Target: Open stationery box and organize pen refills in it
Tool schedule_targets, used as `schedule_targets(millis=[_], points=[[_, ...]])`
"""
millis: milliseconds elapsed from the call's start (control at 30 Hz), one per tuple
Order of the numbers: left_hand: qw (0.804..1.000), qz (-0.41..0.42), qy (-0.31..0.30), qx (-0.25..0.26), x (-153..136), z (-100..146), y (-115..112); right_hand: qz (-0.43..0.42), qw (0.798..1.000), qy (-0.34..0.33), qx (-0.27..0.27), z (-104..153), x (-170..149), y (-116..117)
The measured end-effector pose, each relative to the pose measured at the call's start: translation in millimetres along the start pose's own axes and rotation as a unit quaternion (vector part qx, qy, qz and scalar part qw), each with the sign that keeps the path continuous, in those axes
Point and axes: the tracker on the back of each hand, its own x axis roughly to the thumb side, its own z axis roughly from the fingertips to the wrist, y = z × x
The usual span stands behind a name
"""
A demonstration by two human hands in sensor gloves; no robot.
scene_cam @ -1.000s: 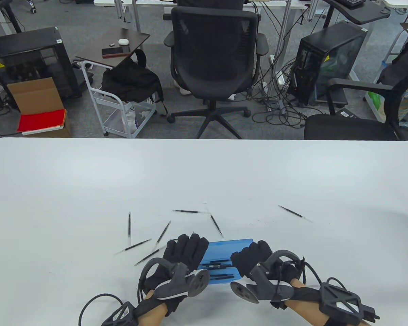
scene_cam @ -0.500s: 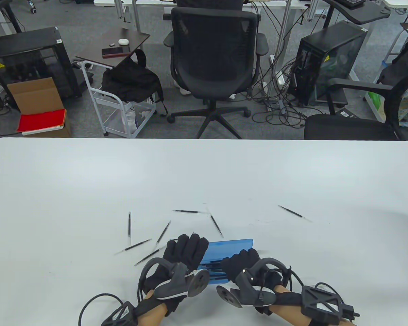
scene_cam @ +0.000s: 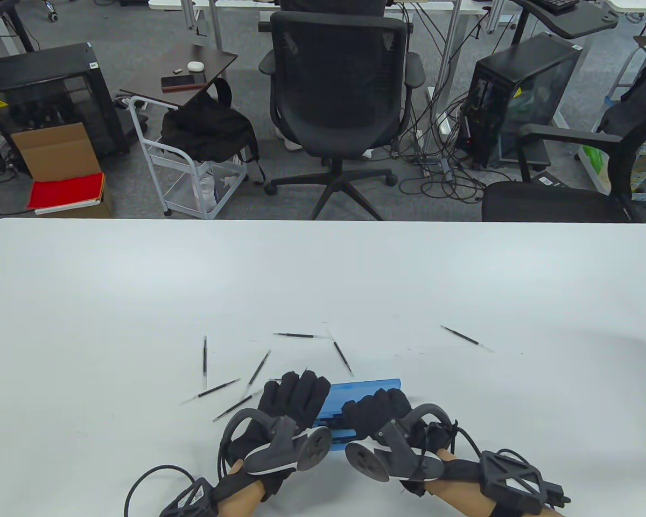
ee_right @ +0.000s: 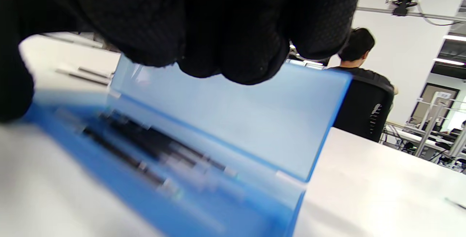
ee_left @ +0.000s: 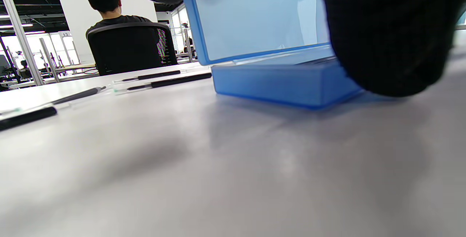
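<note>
Both hands (scene_cam: 296, 401) (scene_cam: 379, 412) curled over blue box (scene_cam: 366, 389), hiding most refills (ee_right: 145, 149) inside, grip unclear

Stationery box (scene_cam: 363, 396): translucent blue plastic, rectangular, resting flat on the white counter (scene_cam: 323, 280) near its front edge. The lid (ee_left: 255, 15) is raised, standing tilted above the shallow base (ee_left: 284, 84), hinged along the far long side. Inside the base lie several dark pen refills (ee_right: 145, 149), roughly parallel to its length; the exact count cannot be told. Loose pen refills (scene_cam: 258, 369), thin and black with clear tips, lie scattered on the counter left of and behind the box, with one (scene_cam: 465, 337) lying well apart to the right.
</note>
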Motion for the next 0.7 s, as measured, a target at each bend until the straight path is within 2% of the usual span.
schedule_targets(millis=[133, 300, 433, 700], points=[[1.000, -0.001, 0.000, 0.000, 0, 0, 0, 0.011, 0.998, 0.051, -0.022, -9, -32, -18], [1.000, -0.002, 0.001, 0.000, 0, 0, 0, 0.022, 0.992, 0.122, -0.009, -24, -79, -22], [1.000, -0.003, 0.001, 0.001, 1, 0, 1, 0.030, 0.981, 0.189, 0.035, -39, -128, -8], [1.000, -0.002, 0.000, 0.000, 1, 1, 1, 0.035, 0.954, 0.270, 0.125, -48, -192, 41]])
